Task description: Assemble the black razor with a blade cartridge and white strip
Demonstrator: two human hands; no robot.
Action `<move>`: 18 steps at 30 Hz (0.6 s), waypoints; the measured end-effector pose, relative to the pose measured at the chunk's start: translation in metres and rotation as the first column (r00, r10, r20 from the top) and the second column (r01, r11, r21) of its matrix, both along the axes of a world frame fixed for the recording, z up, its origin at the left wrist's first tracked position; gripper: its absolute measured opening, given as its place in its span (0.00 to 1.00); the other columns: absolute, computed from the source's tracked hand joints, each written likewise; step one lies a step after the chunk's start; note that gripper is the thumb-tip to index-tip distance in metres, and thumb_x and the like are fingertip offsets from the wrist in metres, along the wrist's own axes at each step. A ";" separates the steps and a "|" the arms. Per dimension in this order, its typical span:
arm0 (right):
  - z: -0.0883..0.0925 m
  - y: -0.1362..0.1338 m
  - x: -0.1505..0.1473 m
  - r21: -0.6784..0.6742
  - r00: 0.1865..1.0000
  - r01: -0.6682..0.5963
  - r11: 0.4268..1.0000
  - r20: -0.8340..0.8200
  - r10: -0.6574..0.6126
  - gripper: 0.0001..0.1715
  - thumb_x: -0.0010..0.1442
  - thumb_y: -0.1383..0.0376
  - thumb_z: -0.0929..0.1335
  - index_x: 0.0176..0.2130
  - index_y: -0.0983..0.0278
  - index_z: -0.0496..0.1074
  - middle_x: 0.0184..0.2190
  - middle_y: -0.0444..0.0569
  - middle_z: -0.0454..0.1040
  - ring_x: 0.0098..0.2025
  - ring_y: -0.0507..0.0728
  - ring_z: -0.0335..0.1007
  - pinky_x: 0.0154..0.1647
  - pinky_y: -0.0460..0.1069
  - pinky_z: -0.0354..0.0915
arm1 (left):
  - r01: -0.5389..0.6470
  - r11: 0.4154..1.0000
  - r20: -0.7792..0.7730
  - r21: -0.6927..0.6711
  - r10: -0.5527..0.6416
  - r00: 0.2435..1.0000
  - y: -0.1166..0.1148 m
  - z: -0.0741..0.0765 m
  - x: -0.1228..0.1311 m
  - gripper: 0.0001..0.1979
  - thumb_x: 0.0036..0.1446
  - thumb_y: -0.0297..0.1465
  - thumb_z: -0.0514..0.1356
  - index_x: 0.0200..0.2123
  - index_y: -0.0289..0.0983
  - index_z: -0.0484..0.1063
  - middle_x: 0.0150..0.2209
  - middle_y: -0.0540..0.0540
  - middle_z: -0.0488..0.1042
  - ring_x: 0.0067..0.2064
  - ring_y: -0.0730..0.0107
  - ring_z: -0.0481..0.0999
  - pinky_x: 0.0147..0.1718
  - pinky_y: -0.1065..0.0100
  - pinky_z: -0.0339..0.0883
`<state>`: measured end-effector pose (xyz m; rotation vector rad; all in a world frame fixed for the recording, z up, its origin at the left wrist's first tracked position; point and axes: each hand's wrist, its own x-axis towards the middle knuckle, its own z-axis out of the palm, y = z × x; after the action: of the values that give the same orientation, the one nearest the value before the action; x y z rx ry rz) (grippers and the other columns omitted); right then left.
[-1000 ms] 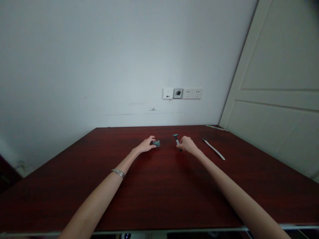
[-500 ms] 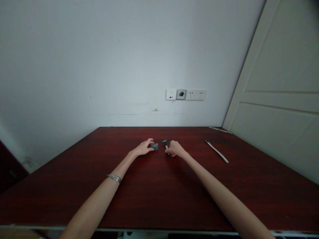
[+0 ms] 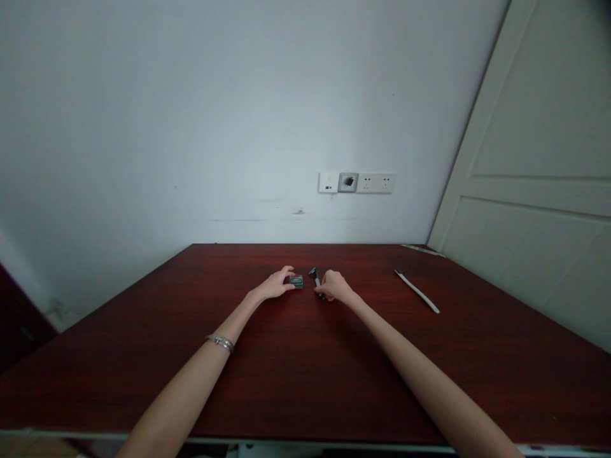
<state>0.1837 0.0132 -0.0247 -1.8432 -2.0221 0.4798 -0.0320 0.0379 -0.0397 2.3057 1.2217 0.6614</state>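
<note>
Far out on the dark red table [image 3: 296,375], my left hand [image 3: 277,284] pinches a small teal and clear cartridge case [image 3: 296,280] that rests on the tabletop. My right hand [image 3: 335,285] is closed around the handle of a razor [image 3: 314,273], whose dark head points up and to the left, close to the case. A silver bracelet [image 3: 219,343] circles my left wrist.
A long white strip [image 3: 417,291] lies on the table to the right of my hands. Another thin strip [image 3: 422,250] lies at the far right corner. Wall sockets [image 3: 357,182] sit above the table. A pale door [image 3: 539,210] stands on the right.
My right hand has carried the razor leftwards, from well apart to right beside the case. My left hand has kept hold of the case.
</note>
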 end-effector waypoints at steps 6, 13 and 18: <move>0.000 -0.001 -0.001 -0.003 1.000 -0.003 1.000 0.009 0.003 0.12 0.44 0.60 0.70 0.23 0.69 0.71 0.17 0.50 0.73 0.21 0.53 0.71 0.22 0.41 0.63 | -0.019 0.999 0.004 -0.027 0.020 1.000 -0.002 0.001 0.001 0.30 0.48 0.31 0.60 0.54 0.34 0.54 0.54 0.37 0.65 0.55 0.59 0.64 0.53 0.61 0.54; 0.002 -0.002 0.000 0.015 0.999 -0.006 1.000 0.032 0.006 0.16 0.46 0.56 0.70 0.22 0.69 0.71 0.17 0.51 0.73 0.23 0.54 0.72 0.25 0.42 0.63 | -0.016 1.000 0.001 -0.014 0.016 1.000 -0.003 0.001 0.000 0.29 0.48 0.30 0.60 0.53 0.33 0.55 0.52 0.35 0.66 0.53 0.59 0.65 0.52 0.62 0.55; -0.003 0.000 0.002 0.021 1.000 -0.014 1.000 -0.009 0.014 0.20 0.49 0.54 0.67 0.22 0.69 0.71 0.17 0.52 0.73 0.21 0.53 0.71 0.24 0.43 0.63 | -0.025 0.999 -0.008 -0.033 0.025 1.000 -0.003 0.000 0.000 0.29 0.48 0.30 0.60 0.54 0.34 0.55 0.53 0.36 0.65 0.53 0.59 0.65 0.52 0.62 0.55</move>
<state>0.1856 0.0134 -0.0274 -1.8129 -2.0276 0.4686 -0.0317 0.0352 -0.0395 2.2714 1.2573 0.6363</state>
